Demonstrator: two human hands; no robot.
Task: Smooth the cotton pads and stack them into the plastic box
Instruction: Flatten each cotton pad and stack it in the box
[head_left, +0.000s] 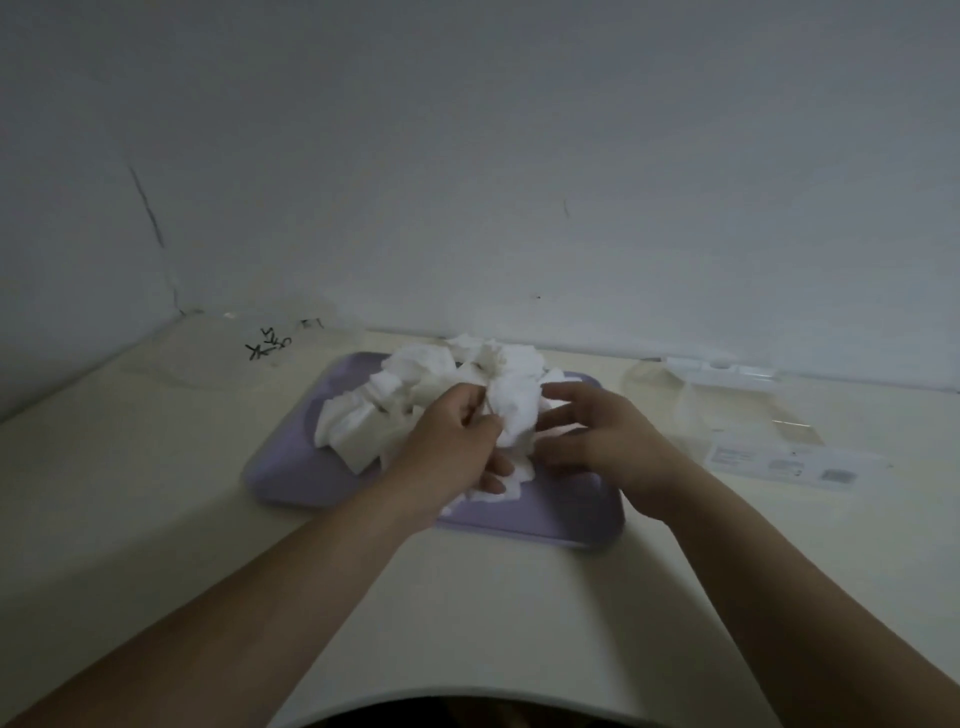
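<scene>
A heap of crumpled white cotton pads (441, 384) lies on a lilac tray (561, 514) in the middle of the table. My left hand (457, 447) pinches one crumpled pad (514, 410) at the front of the heap. My right hand (597, 441) is beside that pad, fingers stretched toward it and touching its right side. The clear plastic box (670, 410) stands to the right of the tray, with its open lid (722, 374) behind it against the wall.
A clear plastic bag with black print (244, 353) lies at the back left by the wall. A flat white label sheet (789, 460) lies in front of the box. The cream table (519, 623) ends at a curved near edge.
</scene>
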